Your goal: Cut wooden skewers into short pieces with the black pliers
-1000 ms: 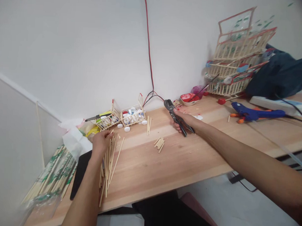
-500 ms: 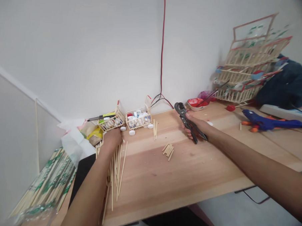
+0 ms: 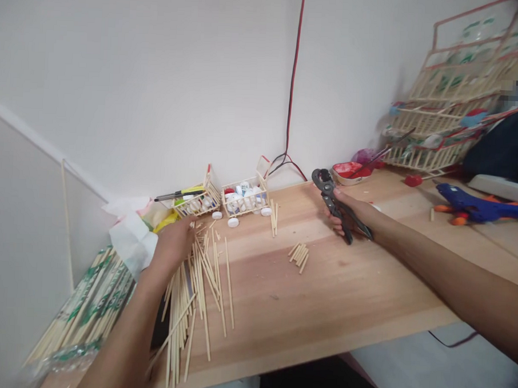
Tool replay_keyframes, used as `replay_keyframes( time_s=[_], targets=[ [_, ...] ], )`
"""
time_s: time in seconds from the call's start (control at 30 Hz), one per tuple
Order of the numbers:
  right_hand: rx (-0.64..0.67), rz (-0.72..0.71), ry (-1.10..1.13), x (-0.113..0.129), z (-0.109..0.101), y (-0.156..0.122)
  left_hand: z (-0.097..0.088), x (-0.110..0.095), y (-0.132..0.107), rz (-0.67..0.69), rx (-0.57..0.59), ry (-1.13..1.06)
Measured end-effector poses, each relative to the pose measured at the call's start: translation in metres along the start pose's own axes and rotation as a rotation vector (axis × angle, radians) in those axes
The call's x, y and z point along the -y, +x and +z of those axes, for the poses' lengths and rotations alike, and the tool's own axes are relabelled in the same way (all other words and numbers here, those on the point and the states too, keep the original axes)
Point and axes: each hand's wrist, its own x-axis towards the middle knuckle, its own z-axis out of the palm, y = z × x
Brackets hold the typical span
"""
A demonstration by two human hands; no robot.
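Note:
My right hand (image 3: 338, 212) is wrapped round a pair of dark cutting pliers (image 3: 328, 188), its head pointing up and its handles spread apart. My left hand (image 3: 177, 236) is at the far end of a loose pile of thin wooden sticks (image 3: 202, 271), its fingers curled together; whatever they hold is hidden. Just beyond that hand stands a small stick-built basket (image 3: 198, 205) with bottle caps and yellow-black tools in it. Between the hands, several short cut stick pieces (image 3: 299, 254) lie in a small group on the wooden table (image 3: 262, 308).
A second small basket (image 3: 244, 202) of caps stands by the wall. At right are a red paint dish (image 3: 349, 174), a blue glue gun (image 3: 477, 203) and stacked stick baskets (image 3: 442, 122). Wrapped stick bundles (image 3: 91, 301) lie at far left. A cable (image 3: 295, 75) hangs down the wall.
My left hand has drawn back and left from beside the small basket, uncovering more of the stick pile. The view has shifted left; my right hand still grips the pliers.

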Motion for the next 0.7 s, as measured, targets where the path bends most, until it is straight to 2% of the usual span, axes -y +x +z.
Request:
replay_keyframes(
  time_s=[0.07, 0.2, 0.3, 0.4, 0.5, 0.6, 0.63, 0.7],
  targets=[
    [0.038, 0.049, 0.057, 0.0, -0.002, 0.001, -0.004, 0.001, -0.004, 0.014, 0.028, -0.06],
    [-0.038, 0.053, 0.082, 0.0, -0.002, 0.001, -0.009, -0.002, -0.016, 0.062, 0.008, -0.192],
    [-0.085, 0.046, 0.095, 0.0, -0.001, 0.0, -0.014, -0.005, -0.033, 0.083, 0.0, -0.299],
    [-0.044, 0.065, 0.13, 0.001, 0.0, 0.0, -0.023, -0.003, -0.061, 0.069, 0.084, -0.353],
    [0.005, 0.085, 0.163, 0.002, 0.0, 0.0, -0.027, 0.006, -0.097, 0.024, 0.135, -0.296],
    [0.029, 0.098, 0.175, 0.002, -0.001, 0.001, -0.021, 0.016, -0.133, -0.054, 0.138, -0.178],
    [0.036, 0.101, 0.172, 0.002, -0.001, 0.001, -0.017, 0.017, -0.144, -0.053, 0.192, -0.158],
    [0.024, 0.089, 0.163, 0.001, -0.001, 0.001, -0.008, 0.016, -0.162, -0.096, 0.206, -0.105]
  ],
)
